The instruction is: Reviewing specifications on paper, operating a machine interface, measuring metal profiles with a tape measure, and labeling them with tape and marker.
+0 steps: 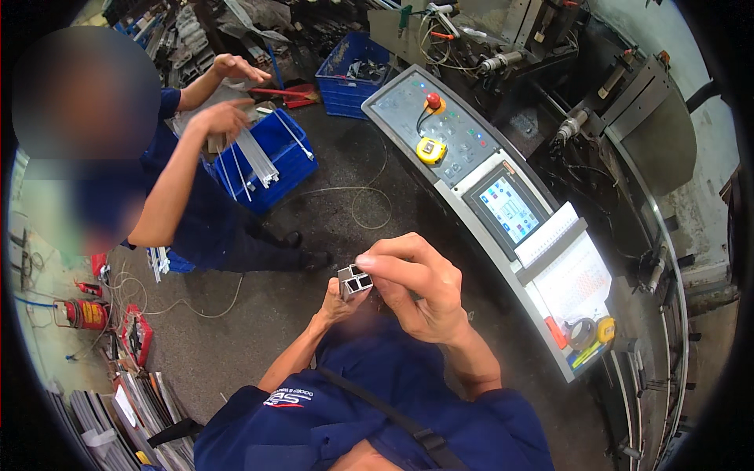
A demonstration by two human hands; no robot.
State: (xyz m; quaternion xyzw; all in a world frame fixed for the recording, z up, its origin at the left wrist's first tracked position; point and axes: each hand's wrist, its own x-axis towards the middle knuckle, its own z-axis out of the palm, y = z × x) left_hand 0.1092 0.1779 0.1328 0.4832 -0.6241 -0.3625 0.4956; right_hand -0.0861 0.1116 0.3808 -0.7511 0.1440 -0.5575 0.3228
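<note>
Head view: the person's left hand (338, 308) is closed around a short-looking metal profile (355, 284), whose end, showing several hollow chambers, faces up toward the camera in front of the chest; its full length cannot be seen. The right hand (424, 286) is partly curled, with fingertips (367, 262) at the upper right edge of the same profile; whether it grips the piece or merely touches it cannot be told. Behind the hands is a dark blue shirt (377, 369) crossed by a black strap (428, 441). To the right stands a grey control console (393, 102), carrying a red push button (433, 100), a yellow tape measure (430, 151), a lit screen (509, 208), papers (577, 276) and, near its lower end, a roll of tape (581, 334). To the left, a co-worker in dark blue has both arms extended above a blue crate (289, 182) that holds long pale profiles (258, 157). A second blue crate (345, 96) sits farther off, with a red dustpan (300, 96) just beside it. A red canister (85, 314) stands at the far left, and bundled strips (102, 436) lie at the lower left.
</note>
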